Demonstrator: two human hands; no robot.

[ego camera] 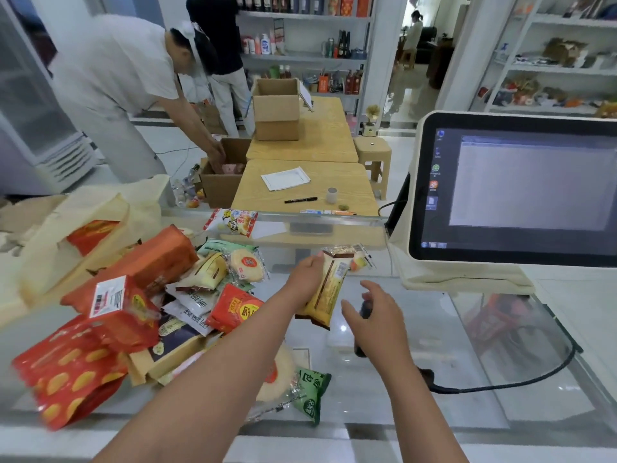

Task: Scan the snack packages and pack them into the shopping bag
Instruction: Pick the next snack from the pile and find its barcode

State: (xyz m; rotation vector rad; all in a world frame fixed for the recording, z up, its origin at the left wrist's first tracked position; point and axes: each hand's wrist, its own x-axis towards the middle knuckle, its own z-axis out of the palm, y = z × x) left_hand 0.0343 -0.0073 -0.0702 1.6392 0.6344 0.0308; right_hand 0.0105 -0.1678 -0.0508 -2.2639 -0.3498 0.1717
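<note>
One yellow snack package is up off the counter, held by the left hand, whose fingers curl round its left edge with the barcode face turned toward the right. The right hand grips a dark handheld scanner just beside the pack, its cable trailing off to the right. The pack looks light, thin and crinkly, with a slick film that could slide in a loose pinch; its contents probably crumble, so a hold along the long edges or the sealed ends seems safer than squeezing the middle. Many more snack packages lie heaped at the near left, and the cream shopping bag stands open at the far left with a red pack already in it. Everything rests on a glass counter, smooth and reflective, with a till screen at the right. Beyond are wooden tables, cardboard boxes, stocked shelves, and a person bending over a box.
</note>
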